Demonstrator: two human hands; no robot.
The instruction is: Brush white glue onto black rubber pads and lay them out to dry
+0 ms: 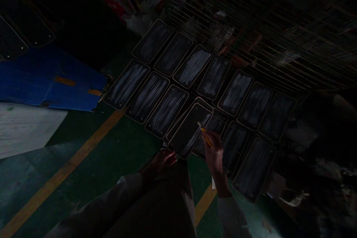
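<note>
My right hand (214, 152) is closed round the yellow handle of a small brush (206, 136). The brush's pale tip rests at a dark rectangular panel (187, 128) with rounded corners. White streaks run along that panel's right side, while its left side is plain dark. At the panel's near left corner, my left hand (166, 157) has its fingers curled at the edge and seems to grip it. This panel lies raised over another panel, partly hidden beneath. Around it lie several similar panels, such as a heavily streaked one (166, 111) just to the left.
Two rows of panels, many with white streaks (193, 66), stretch across in front of me. Behind them are wire racks (267, 63) and plastic bags. A blue board (50, 78) stands at left. The green floor (111, 145) carries a yellow line (69, 167). The scene is very dark.
</note>
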